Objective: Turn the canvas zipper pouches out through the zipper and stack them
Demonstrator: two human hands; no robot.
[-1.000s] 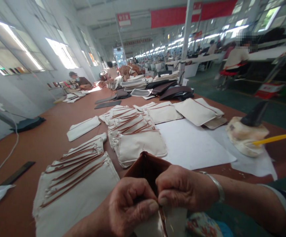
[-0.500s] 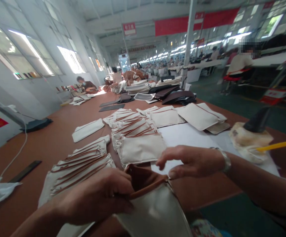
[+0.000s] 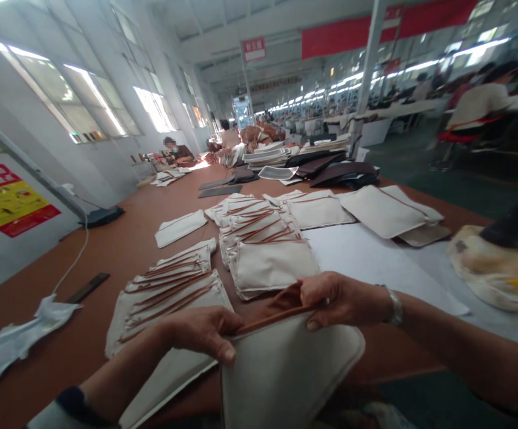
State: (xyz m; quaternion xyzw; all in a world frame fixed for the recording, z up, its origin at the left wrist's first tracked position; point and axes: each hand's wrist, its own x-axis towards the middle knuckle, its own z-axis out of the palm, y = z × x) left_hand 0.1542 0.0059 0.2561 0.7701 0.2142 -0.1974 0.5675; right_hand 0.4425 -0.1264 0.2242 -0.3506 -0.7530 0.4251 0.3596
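Observation:
A cream pouch (image 3: 281, 369) with a brown-edged opening is held up at the table's front edge. My left hand (image 3: 202, 333) grips its left top corner, thumb in front and fingers behind. Near the right end of the rim, my right hand (image 3: 339, 301) pinches the edge, and brown lining shows between the hands. Behind the pouch, a stack of cream pouches with brown trim (image 3: 272, 265) lies on the brown table (image 3: 137, 238). Another fanned row (image 3: 164, 292) lies beyond my left hand.
White paper (image 3: 352, 256) and larger cream pieces (image 3: 388, 211) lie to the right, with a cloth bundle (image 3: 477, 268) farther right. A dark strip (image 3: 87, 288) and white cloth (image 3: 21, 339) are at left. People sit in the background.
My right hand has closed on the pouch's rim, where its fingers were partly spread before. The pouch's opening looks narrower and its front faces me more. The view has shifted left.

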